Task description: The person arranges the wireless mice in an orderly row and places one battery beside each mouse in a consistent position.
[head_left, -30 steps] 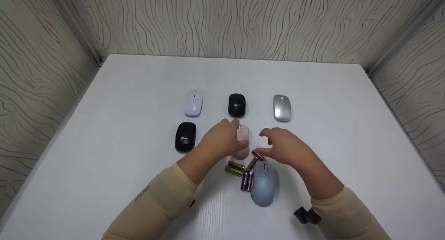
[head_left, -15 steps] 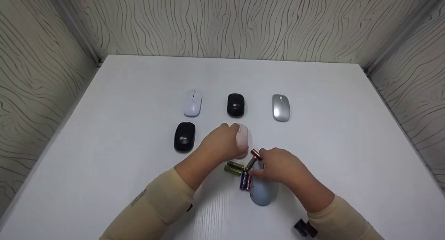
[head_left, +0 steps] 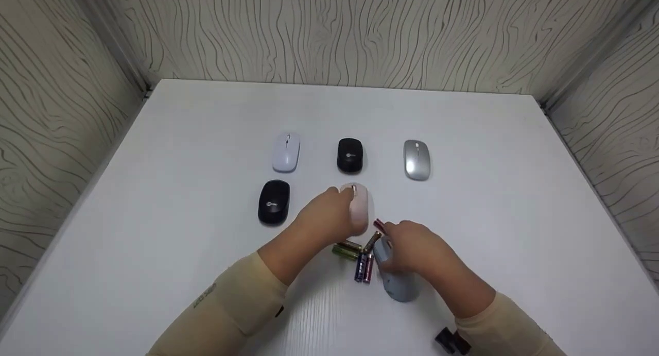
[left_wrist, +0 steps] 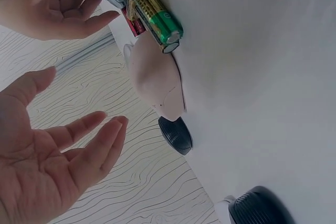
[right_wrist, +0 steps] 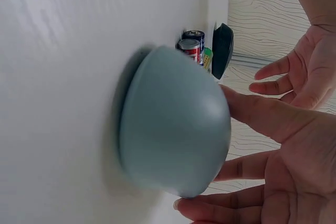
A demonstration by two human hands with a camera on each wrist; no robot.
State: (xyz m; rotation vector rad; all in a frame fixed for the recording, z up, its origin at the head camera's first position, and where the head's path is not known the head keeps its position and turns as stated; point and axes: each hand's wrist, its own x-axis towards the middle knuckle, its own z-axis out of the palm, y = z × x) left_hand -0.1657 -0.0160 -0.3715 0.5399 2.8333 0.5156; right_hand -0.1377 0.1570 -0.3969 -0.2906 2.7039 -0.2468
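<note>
Basically, the step in hand looks like gripping and shifting the blue-grey mouse. Right hand holds it, thumb on one side, fingers on the other. It's at the near side of the layout, batteries just beside its left flank and front. Can't tell if it's fully on the counter or slightly raised. Left hand holds nothing: fingers relaxed, thumb well apart, hanging over the pink mouse, no contact visible in the left wrist view. Next move, my read: keep the two-sided grip and take the mouse away from the batteries, since they're loose cylinders and a nudge could roll them. Watch the red battery by the right fingertips; can't tell whether they touch it.
</note>
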